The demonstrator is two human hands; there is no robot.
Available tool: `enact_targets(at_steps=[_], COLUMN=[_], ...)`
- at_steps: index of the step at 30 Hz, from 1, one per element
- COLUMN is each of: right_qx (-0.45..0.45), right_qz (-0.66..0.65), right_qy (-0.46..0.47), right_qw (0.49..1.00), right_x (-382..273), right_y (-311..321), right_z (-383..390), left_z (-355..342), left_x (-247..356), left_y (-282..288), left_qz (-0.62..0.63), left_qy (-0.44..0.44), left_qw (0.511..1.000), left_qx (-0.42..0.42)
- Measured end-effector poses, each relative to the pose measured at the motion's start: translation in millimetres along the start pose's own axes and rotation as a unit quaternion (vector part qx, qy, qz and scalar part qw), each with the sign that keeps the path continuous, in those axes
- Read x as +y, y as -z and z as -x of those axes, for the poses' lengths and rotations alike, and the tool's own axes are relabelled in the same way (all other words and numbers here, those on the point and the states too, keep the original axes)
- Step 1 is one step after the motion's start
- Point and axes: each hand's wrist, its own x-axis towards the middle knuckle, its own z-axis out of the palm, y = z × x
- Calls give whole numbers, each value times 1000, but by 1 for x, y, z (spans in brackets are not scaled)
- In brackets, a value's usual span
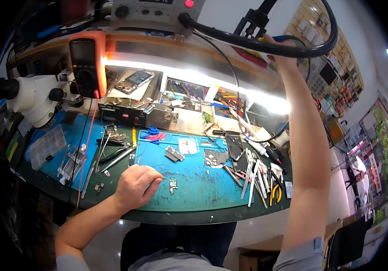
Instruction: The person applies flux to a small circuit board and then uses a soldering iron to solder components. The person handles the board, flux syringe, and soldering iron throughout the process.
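Note:
My left hand (pixel 137 185) rests curled on the blue mat (pixel 203 189), thumb against forefinger; whatever it holds, if anything, is hidden. Just right of it lies a small circuit board (pixel 173 185); a grey metal part (pixel 174 154) sits farther back. My right arm stretches up to the top right, where my right hand (pixel 282 56) is closed around something beside a blue handle, partly hidden by a thick black hose (pixel 221 34) and a black bracket (pixel 252 22).
An orange multimeter (pixel 87 63), microscope (pixel 31 99) and grey instrument box (pixel 151 11) stand around the bench. Pliers (pixel 276 192), tweezers, phone parts (pixel 234 151), a clear organizer (pixel 46 147) and a metal jig (pixel 72 165) lie about. A black chair (pixel 347 244) is at lower right.

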Motion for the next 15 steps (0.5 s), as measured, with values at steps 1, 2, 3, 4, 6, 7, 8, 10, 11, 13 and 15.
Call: enact_targets(at_steps=[1, 2, 3, 4, 6, 7, 8, 10, 11, 13, 15], right_qx=[-26, 19, 31, 36, 7, -30, -97, -144, -230, -316, -296], right_qz=[-104, -91, -207, -229, -280, -313, -383, -341, -294, -180, -86], right_qy=[-85, -102, -139, -164, -224, -231, -251, -216, -179, -156, -177], right_qw=[991, 990, 968, 959, 934, 921, 884, 904, 910, 918, 935], right_x=[-8, -1, 10, -7, -13, -38, -10, -90, -106, -115, -87], right_y=[-18, -21, -17, -19, 3, 8, 38, 39, 59, 90, 108], right_z=[5, 3, -5, 7, 15, 36, 24, 106, 138, 192, 238], left_z=[1, 0, 0, 1, -1, 0, -3, 6, 9, 11, 10], left_x=[-2, -1, -1, -3, -1, -1, 3, -3, -5, -5, -3], left_y=[5, 3, 1, 5, -5, -2, -9, 4, 7, 9, 4], left_qz=[-6, -2, 5, 0, 16, 10, 24, 6, 1, -11, -13], left_qy=[6, 5, 5, 8, 16, 21, 20, 28, 29, 32, 38], left_qw=[1000, 1000, 1000, 1000, 1000, 1000, 999, 999, 999, 999, 999], left_qx=[0, 2, 3, 5, 2, -4, -25, -25, -22, -23, -27])
